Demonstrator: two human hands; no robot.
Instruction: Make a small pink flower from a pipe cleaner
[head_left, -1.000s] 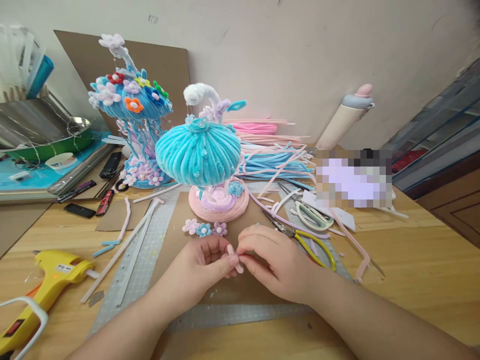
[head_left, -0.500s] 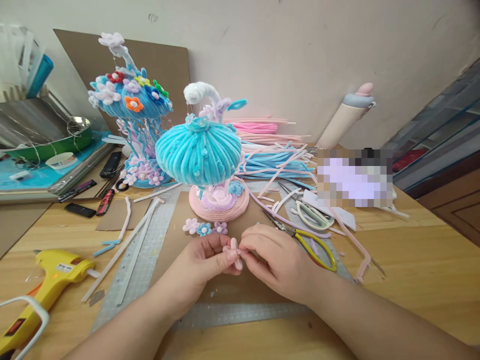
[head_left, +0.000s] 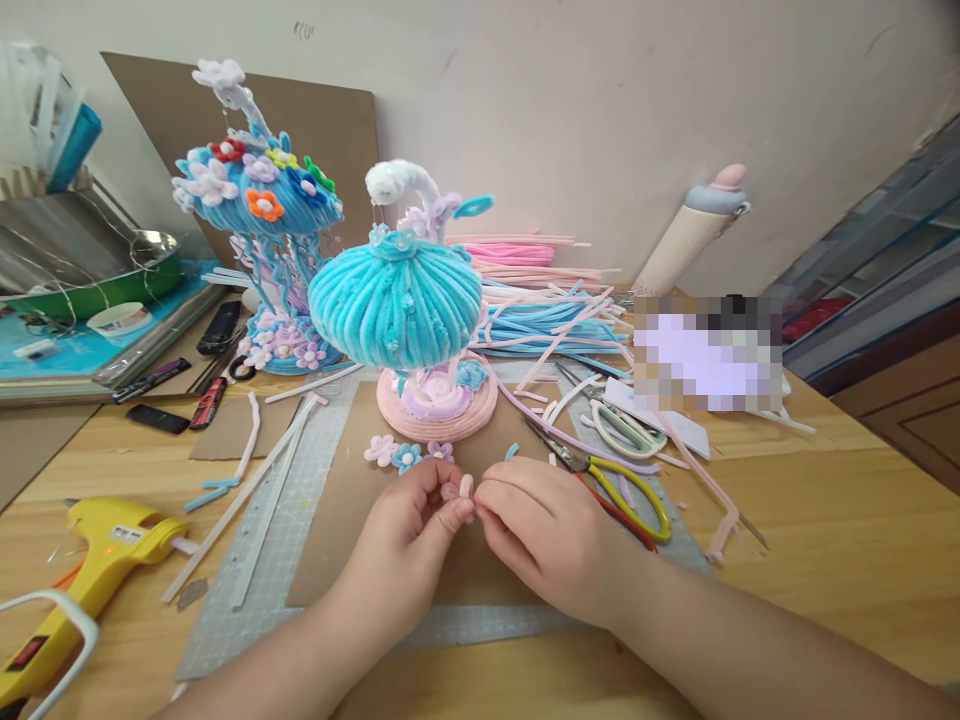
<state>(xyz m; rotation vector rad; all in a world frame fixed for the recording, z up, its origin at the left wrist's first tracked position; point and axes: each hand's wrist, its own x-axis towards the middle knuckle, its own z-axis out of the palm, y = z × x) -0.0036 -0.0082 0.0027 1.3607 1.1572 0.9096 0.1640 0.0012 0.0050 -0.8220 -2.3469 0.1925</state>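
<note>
My left hand (head_left: 409,530) and my right hand (head_left: 536,535) meet over a brown cardboard sheet (head_left: 341,520), both pinching a small pink pipe-cleaner flower (head_left: 459,489) between their fingertips. Just beyond the hands lie three finished small flowers (head_left: 406,455), pink, blue and purple. Behind them stands a blue pipe-cleaner mushroom (head_left: 396,300) on a pink coiled base (head_left: 437,408). A second, flower-covered blue mushroom (head_left: 259,200) stands further back on the left.
A yellow glue gun (head_left: 97,560) lies at the left front. Yellow-handled pliers (head_left: 622,490) and scissors (head_left: 622,428) sit right of my hands. Loose pink and blue pipe cleaners (head_left: 540,320) pile at the back. A grey cutting mat (head_left: 285,520) underlies the cardboard.
Both hands have shifted slightly away from me on the cardboard. The pink flower has been turned between the fingertips, showing more of its petals, then less.
</note>
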